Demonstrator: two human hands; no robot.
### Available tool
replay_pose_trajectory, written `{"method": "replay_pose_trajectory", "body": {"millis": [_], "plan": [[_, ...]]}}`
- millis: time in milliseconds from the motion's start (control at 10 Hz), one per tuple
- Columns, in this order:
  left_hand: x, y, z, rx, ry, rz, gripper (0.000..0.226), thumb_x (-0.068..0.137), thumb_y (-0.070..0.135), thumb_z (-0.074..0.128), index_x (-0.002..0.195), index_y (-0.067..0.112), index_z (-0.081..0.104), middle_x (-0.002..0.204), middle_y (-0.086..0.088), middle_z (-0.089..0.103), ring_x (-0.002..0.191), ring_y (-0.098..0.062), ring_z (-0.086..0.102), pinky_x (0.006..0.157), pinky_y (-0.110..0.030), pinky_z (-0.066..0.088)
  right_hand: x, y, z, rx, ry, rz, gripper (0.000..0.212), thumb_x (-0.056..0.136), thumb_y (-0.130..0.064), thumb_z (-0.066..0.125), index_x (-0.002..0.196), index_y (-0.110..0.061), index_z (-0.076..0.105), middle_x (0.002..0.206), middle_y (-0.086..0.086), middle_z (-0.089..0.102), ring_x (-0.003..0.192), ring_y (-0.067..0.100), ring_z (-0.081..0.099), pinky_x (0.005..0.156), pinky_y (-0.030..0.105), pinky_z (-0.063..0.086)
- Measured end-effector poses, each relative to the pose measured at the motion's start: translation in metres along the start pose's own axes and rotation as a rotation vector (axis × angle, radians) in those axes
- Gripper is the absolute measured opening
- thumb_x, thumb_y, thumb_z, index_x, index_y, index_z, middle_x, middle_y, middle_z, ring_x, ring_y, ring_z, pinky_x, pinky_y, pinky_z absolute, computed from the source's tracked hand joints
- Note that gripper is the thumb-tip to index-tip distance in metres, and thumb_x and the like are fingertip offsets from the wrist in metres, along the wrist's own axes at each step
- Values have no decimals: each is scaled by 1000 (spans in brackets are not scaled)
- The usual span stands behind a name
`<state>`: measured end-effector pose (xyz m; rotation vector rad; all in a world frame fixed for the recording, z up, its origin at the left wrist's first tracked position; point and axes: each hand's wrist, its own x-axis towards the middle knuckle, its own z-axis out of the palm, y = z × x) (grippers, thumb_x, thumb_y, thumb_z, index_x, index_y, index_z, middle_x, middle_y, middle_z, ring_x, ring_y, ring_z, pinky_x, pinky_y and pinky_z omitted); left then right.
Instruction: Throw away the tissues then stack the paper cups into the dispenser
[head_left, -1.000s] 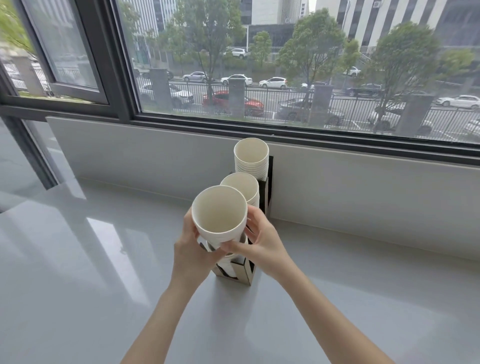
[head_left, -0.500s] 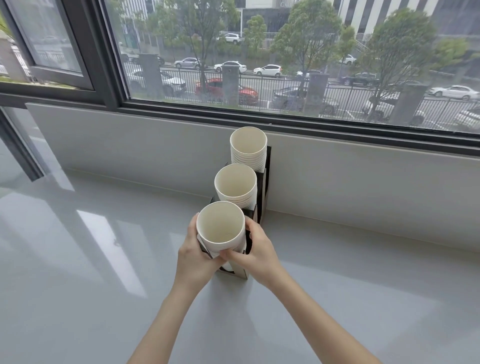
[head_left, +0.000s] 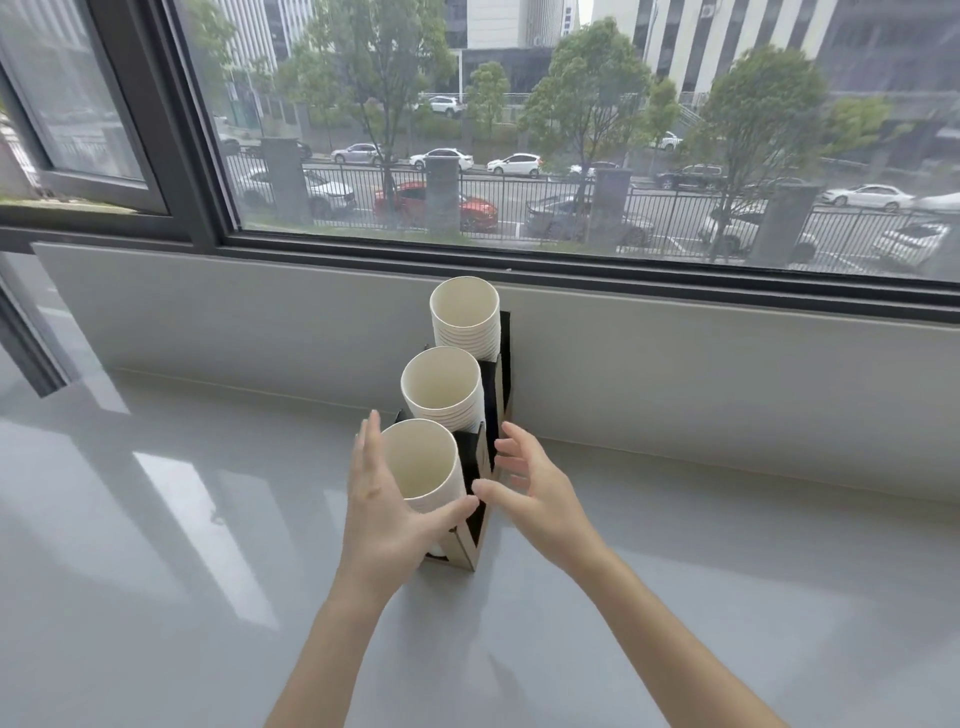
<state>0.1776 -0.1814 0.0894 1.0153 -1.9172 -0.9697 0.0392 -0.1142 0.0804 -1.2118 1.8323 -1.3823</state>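
Clearly, neither grip held anything: the left hand (head_left: 382, 512) stood open with fingers straight up, its thumb touching the front paper cups (head_left: 423, 467), and the right hand (head_left: 530, 491) was spread open just beside them. Both forearms reached forward over the grey worktop (head_left: 156, 571). The cups sat in three stacks in the dispenser (head_left: 475, 530) under the window (head_left: 519, 130).

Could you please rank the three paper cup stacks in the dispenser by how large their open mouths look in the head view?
1. Front stack, largest
2. Middle stack
3. Back stack, smallest

Nearness to the camera may explain this; the cups look alike.
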Motion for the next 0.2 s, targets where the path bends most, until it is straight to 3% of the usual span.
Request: {"method": "replay_pose_trajectory", "body": {"millis": [100, 200], "plan": [[3, 33, 14, 4, 142, 220, 98, 60, 34, 81, 138, 23, 22, 147, 9, 25, 136, -5, 21, 111, -23, 20, -13, -20, -32, 93, 158, -77, 62, 83, -16, 63, 137, -24, 34, 127, -4, 52, 122, 13, 51, 105, 32, 40], [9, 69, 30, -44, 163, 368, 81, 65, 32, 77, 133, 19, 34, 132, 14, 37, 122, 1, 32, 99, -1, 20, -35, -52, -79, 211, 420, -272, 46, 82, -19, 60, 125, -27, 46, 116, -9, 61, 110, 6, 59, 97, 27, 46]]}}
